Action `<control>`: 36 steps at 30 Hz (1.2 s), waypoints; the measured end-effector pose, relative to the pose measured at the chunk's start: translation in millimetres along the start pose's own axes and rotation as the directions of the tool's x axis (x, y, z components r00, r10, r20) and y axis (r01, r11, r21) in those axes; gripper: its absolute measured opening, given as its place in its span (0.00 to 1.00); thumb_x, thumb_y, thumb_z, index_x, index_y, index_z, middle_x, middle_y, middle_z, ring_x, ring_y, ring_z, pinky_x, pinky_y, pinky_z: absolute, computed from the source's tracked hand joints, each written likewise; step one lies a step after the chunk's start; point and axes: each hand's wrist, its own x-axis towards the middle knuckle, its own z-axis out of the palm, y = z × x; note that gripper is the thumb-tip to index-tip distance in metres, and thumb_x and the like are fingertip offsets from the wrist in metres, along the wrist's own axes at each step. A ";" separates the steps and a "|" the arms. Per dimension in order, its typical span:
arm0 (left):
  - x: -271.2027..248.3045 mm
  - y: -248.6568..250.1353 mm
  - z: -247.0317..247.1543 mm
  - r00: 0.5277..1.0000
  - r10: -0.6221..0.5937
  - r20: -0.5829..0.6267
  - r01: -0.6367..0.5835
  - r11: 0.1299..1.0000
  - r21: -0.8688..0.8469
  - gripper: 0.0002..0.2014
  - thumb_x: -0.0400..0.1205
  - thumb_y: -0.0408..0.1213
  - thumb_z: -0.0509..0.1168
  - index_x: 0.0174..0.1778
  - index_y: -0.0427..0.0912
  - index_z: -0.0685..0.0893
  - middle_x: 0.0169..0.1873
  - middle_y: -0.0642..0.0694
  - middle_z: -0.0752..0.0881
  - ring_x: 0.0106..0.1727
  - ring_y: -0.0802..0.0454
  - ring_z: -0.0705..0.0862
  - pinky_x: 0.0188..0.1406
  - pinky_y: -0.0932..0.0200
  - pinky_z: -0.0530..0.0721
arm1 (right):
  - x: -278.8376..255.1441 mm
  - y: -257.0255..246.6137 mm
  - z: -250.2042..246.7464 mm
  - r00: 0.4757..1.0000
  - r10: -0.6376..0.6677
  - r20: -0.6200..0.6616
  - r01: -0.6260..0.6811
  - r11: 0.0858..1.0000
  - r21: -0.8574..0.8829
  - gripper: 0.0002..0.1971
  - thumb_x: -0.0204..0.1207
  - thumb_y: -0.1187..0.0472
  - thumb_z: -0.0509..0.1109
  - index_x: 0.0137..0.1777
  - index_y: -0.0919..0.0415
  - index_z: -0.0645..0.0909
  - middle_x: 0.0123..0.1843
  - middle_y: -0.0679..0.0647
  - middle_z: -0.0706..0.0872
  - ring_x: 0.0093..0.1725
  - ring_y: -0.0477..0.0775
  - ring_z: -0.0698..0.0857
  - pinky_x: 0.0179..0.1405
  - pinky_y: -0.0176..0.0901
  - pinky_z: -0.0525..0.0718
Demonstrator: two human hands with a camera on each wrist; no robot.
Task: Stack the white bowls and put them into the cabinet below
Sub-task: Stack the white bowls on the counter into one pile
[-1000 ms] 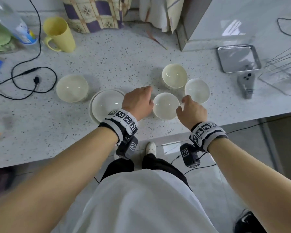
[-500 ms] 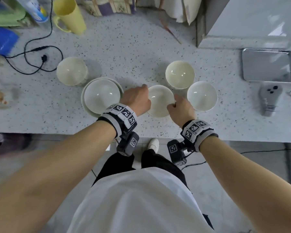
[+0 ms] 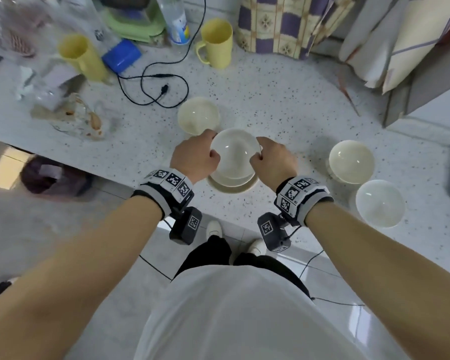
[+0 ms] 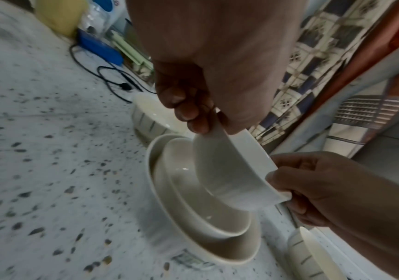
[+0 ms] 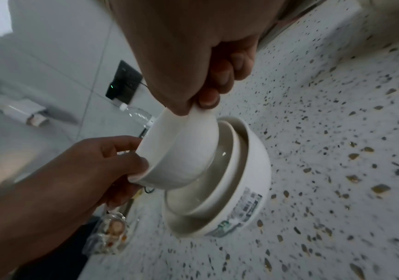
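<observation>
Both hands hold one small white bowl (image 3: 235, 151) by its rim, my left hand (image 3: 205, 155) on its left side and my right hand (image 3: 262, 155) on its right. The wrist views show this held bowl (image 4: 231, 170) (image 5: 179, 155) hanging tilted just above a nested pair: a middle bowl (image 4: 193, 204) inside a large labelled bowl (image 5: 251, 180). That pair (image 3: 231, 184) stands near the counter's front edge. Another white bowl (image 3: 198, 116) sits just behind on the left. Two more bowls (image 3: 351, 161) (image 3: 379, 202) stand to the right.
The speckled counter (image 3: 283, 105) carries two yellow mugs (image 3: 217, 42) (image 3: 81, 57), a black cable (image 3: 153, 87), a blue box (image 3: 121, 57), a water bottle (image 3: 173, 19) and a plastic bag of food (image 3: 73, 118) at the back left. A checkered cloth (image 3: 278, 24) hangs behind.
Both hands have lifted the small bowl off the counter and carried it left, over the nested pair. The head view has shifted left.
</observation>
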 end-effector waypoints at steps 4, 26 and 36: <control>4.8 -17.6 17.9 0.999 0.007 0.045 -0.010 0.997 0.074 0.22 0.82 0.41 0.62 0.73 0.46 0.74 0.41 0.44 0.87 0.41 0.40 0.87 0.35 0.53 0.76 | -0.1 -8.7 18.7 0.998 0.045 0.041 -0.041 0.994 -0.100 0.24 0.79 0.59 0.59 0.75 0.50 0.66 0.36 0.54 0.83 0.35 0.60 0.83 0.36 0.47 0.81; 20.3 3.8 22.8 0.904 0.413 -0.113 -0.427 0.885 -0.186 0.15 0.77 0.33 0.65 0.60 0.37 0.84 0.49 0.43 0.84 0.49 0.42 0.83 0.47 0.45 0.83 | -30.1 5.0 27.2 0.932 0.269 -0.242 -0.188 0.931 0.312 0.14 0.82 0.55 0.61 0.66 0.55 0.73 0.27 0.47 0.76 0.28 0.52 0.78 0.33 0.48 0.80; 9.3 148.6 54.9 0.808 0.584 0.075 -0.550 0.795 -0.256 0.11 0.82 0.37 0.64 0.59 0.45 0.86 0.49 0.53 0.88 0.45 0.55 0.82 0.47 0.51 0.85 | -93.3 102.8 -39.8 0.852 0.349 -0.389 -0.132 0.864 0.487 0.11 0.79 0.65 0.62 0.56 0.59 0.85 0.39 0.48 0.86 0.37 0.53 0.83 0.39 0.43 0.81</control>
